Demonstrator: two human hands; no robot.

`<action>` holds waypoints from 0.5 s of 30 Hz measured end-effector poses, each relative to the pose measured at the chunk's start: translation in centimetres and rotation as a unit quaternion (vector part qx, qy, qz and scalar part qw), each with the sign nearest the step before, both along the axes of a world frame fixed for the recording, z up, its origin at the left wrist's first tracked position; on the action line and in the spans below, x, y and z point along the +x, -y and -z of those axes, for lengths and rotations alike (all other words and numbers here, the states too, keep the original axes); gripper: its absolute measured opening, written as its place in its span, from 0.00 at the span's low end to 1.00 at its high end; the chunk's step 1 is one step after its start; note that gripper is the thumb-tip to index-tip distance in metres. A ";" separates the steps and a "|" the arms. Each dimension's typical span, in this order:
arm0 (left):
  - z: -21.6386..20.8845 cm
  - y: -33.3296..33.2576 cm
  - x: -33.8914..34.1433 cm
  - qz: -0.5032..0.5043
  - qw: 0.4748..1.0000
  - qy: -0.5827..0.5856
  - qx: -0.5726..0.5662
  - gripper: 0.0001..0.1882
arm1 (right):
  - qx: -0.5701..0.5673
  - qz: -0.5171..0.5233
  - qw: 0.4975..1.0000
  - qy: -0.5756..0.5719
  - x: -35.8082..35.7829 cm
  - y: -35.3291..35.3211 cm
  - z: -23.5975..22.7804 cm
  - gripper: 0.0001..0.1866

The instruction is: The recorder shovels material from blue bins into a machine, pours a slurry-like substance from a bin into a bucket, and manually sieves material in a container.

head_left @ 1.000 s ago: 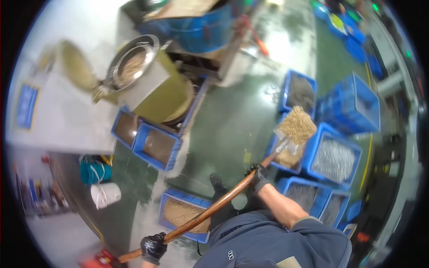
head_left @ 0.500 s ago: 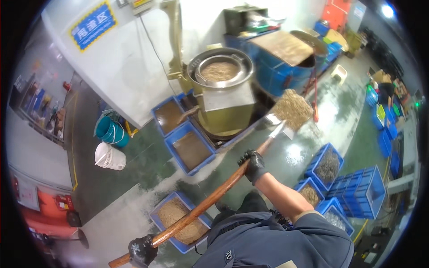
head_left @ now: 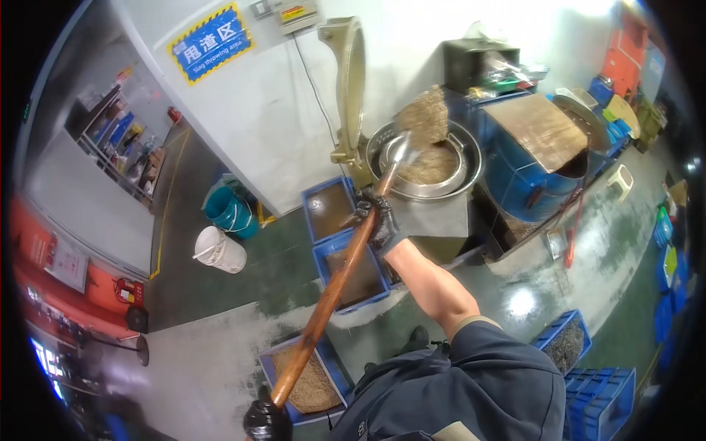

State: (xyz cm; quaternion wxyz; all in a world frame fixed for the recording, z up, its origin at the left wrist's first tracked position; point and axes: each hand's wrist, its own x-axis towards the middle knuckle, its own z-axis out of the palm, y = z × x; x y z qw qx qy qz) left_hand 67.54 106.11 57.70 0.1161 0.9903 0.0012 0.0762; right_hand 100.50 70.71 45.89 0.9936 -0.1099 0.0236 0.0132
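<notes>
I hold a long wooden-handled shovel (head_left: 323,312) with both black-gloved hands. Low on the handle, near the lower edge of the picture, my left hand (head_left: 268,419) is wrapped round the wood. Farther up, close to the metal socket, my right hand (head_left: 381,223) grips it. The shovel's head is tilted over the round metal drum (head_left: 471,165) of a machine, with a clump of brownish shavings (head_left: 425,117) at its end. More shavings (head_left: 426,165) lie inside the drum. The clump hides most of the blade, which is blurred.
Two blue trays (head_left: 318,253) of murky liquid stand left of the machine. A blue crate (head_left: 268,361) of shavings is by my feet. Right of the machine is a blue drum (head_left: 515,184) under a board. Teal (head_left: 246,229) and white (head_left: 228,257) buckets stand left. Blue crates (head_left: 588,393) are at right.
The loaded shovel has swung left and upward, from over the floor right of the machine to above its drum. My right hand moved with it; the view has turned too.
</notes>
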 end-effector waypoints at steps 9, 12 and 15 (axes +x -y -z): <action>9.8 6.5 4.1 -0.025 0.985 -0.155 0.070 0.13 | -0.087 -0.020 0.985 -0.145 3.9 5.7 13.7 0.11; 14.4 3.0 1.7 -0.017 0.992 -0.108 0.056 0.12 | -0.107 0.020 0.975 -0.192 2.1 2.8 10.9 0.10; 14.8 2.3 0.8 -0.033 0.994 -0.093 0.055 0.11 | -0.122 0.029 0.976 -0.179 -0.5 1.4 7.1 0.07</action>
